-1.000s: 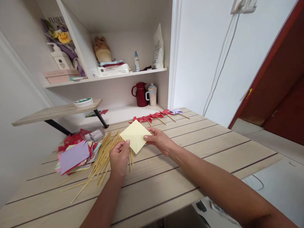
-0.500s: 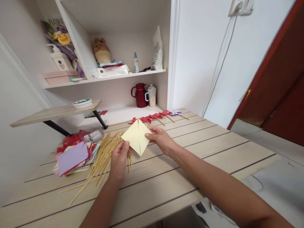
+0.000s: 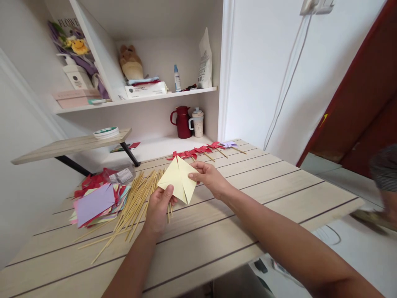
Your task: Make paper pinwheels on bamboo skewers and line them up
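Observation:
A pale yellow paper square (image 3: 179, 177), slit in from its corners, is held up like a diamond above the table. My left hand (image 3: 159, 207) pinches its lower left edge, thumb on top. At its right corner my right hand (image 3: 206, 178) grips it between thumb and fingers. Thin wooden sticks (image 3: 133, 207) lie in a loose heap left of my left hand, some partly hidden behind it. Further left is a pile of coloured paper squares (image 3: 94, 205), a purple one on top. Beyond the yellow paper, several red paper pinwheels (image 3: 203, 150) and a purple pinwheel (image 3: 229, 144) lie in a row.
The slatted wooden table (image 3: 279, 194) ends at the right and front. A small raised shelf (image 3: 71, 145) stands at the back left. A dark red jug (image 3: 183, 123) and a cup (image 3: 197, 123) stand at the back. Part of a person (image 3: 386, 178) shows at the far right.
The yellow paper has tilted a little and its lower slit has spread wider. My left thumb has moved further onto the sheet. A person has come into view at the right edge.

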A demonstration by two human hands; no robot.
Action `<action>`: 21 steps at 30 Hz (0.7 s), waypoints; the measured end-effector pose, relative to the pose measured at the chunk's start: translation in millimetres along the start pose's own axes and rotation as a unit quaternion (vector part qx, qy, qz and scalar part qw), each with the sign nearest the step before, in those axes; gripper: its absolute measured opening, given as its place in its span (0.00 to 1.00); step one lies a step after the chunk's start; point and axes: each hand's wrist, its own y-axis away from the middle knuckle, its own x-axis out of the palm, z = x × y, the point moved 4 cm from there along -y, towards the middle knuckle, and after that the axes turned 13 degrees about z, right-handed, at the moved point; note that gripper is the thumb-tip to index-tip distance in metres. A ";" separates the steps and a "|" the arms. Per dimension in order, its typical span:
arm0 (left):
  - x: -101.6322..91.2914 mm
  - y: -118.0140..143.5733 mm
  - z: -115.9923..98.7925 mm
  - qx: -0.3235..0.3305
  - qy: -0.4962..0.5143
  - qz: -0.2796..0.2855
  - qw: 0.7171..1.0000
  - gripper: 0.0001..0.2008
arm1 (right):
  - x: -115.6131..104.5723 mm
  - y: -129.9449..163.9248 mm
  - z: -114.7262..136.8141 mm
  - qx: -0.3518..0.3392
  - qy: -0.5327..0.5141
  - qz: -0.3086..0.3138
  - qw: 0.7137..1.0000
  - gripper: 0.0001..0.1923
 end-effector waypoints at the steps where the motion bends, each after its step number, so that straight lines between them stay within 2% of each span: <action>1: 0.8 0.7 1.0 -0.007 -0.001 -0.003 1.000 0.20 | 1.7 0.4 0.4 0.003 0.002 0.005 1.000 0.16; 6: 6.9 4.8 -2.6 -0.002 -0.005 -0.013 1.000 0.23 | 9.4 1.3 1.1 0.009 0.036 0.038 0.999 0.15; 12: 1.0 1.8 -9.7 0.020 0.024 -0.015 0.999 0.21 | 1.7 -0.7 4.0 -0.005 0.123 0.034 0.992 0.16; 16: -2.5 -0.1 -7.7 -0.011 0.005 -0.017 1.000 0.20 | -2.9 0.0 8.2 -0.009 0.179 0.037 0.983 0.17; 21: 2.6 2.8 0.4 -0.066 -0.030 -0.024 0.997 0.25 | 0.8 1.5 7.1 -0.011 0.211 0.058 0.976 0.16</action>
